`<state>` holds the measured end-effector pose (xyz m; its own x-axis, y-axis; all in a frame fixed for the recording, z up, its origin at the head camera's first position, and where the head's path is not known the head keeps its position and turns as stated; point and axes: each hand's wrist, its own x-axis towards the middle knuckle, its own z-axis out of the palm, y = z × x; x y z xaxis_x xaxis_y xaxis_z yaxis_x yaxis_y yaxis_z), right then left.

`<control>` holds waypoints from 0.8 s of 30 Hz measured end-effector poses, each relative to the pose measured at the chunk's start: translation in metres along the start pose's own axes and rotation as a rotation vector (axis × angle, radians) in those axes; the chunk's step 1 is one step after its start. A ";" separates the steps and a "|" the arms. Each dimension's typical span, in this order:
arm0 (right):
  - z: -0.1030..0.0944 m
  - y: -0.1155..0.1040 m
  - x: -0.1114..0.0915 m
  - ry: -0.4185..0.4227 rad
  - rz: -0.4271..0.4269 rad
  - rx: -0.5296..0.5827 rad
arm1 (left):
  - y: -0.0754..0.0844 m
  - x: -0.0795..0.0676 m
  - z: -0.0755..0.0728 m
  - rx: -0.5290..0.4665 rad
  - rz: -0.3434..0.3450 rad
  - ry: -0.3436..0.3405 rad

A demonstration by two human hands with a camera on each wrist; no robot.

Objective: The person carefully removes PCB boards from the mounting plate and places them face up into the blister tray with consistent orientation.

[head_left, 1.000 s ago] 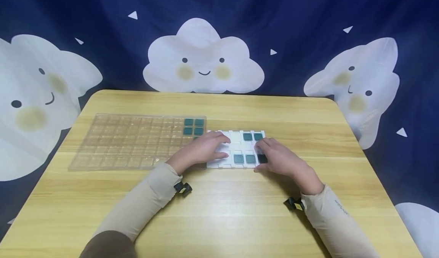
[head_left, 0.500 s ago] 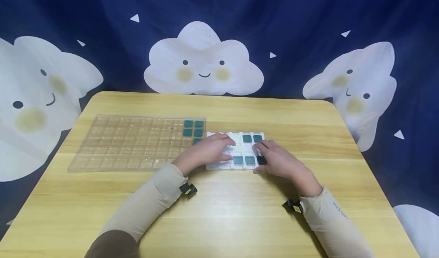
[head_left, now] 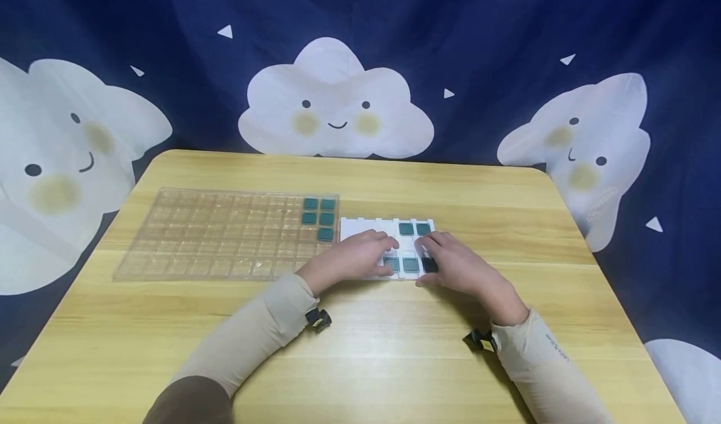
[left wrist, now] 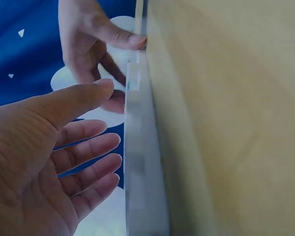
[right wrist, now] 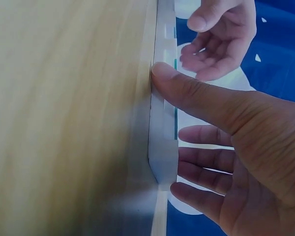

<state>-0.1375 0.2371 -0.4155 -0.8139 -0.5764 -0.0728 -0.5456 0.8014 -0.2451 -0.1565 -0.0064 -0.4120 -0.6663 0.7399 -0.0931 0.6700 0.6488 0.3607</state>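
One table (head_left: 394, 374) bears one clear tray (head_left: 225, 233) showing five chips (head_left: 325, 235) and one white tray (head_left: 352, 225) showing four plus one dark square (head_left: 430, 265), relaxed left hand (head_left: 360, 253) above it, relaxed right hand (head_left: 455, 263) touching its end.

1. The place seems to be a small area arranged for tabletop work; whether it belongs to a home or an office cannot be told.
2. Behind the table (head_left: 450, 355) hangs a dark blue cloth (head_left: 479, 29), printed with smiling white clouds (head_left: 336, 86), in the style of a children's room.
3. The tabletop shows light wood grain and rounded corners.
4. Upon it, a clear compartment tray (head_left: 225, 236) and a white tray (head_left: 360, 225) carry square green pieces (head_left: 328, 218), resembling electronic chips.
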 end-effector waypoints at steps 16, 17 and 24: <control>0.001 -0.001 -0.001 0.006 -0.003 0.018 | 0.006 0.000 0.012 0.115 0.025 0.044; 0.001 -0.001 -0.001 0.007 -0.004 0.018 | 0.007 0.000 0.013 0.125 0.024 0.048; 0.001 -0.001 -0.002 0.012 -0.005 0.007 | 0.010 0.001 0.015 0.176 0.032 0.064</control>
<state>-0.1353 0.2369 -0.4165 -0.8134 -0.5785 -0.0599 -0.5484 0.7972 -0.2524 -0.1457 0.0032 -0.4228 -0.6596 0.7513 -0.0232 0.7342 0.6506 0.1939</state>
